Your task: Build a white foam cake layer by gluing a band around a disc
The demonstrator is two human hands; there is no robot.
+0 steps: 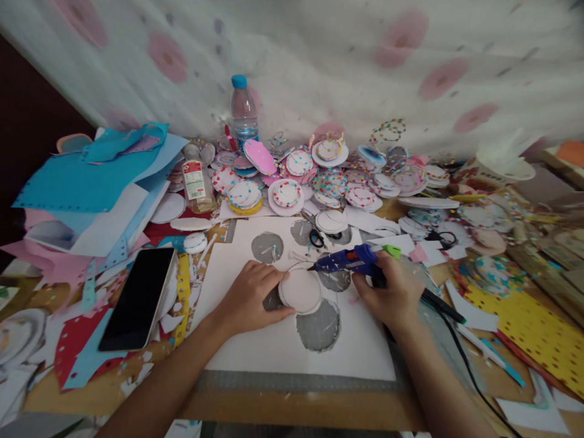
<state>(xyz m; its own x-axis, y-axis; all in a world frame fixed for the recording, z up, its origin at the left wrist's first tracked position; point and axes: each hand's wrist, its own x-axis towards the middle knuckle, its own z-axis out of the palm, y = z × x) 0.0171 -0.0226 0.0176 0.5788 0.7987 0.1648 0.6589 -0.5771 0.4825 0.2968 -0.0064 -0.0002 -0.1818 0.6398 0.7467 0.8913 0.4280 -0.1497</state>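
Note:
My right hand (395, 292) is wrapped round a blue hot glue gun (349, 260), whose dark nozzle points left. The nozzle tip meets the upper right edge of a white foam disc (301, 292). From the left, my left hand (253, 295) grips that disc by its edge between thumb and fingers. Under the disc lies a white sheet (246, 353) with several round holes cut out, the grey cutting mat (296, 381) showing through. Just beyond are black-handled scissors (316, 237) and a stack of white discs (331, 221).
Decorated discs with beads (287, 193) crowd the back, beside a water bottle (245, 112) and a labelled clear bottle (197, 182). At left lie a phone (139, 298) and blue sheets (73, 182). A black cord (469, 371) runs down the right; a paper bowl (495, 170) stands behind.

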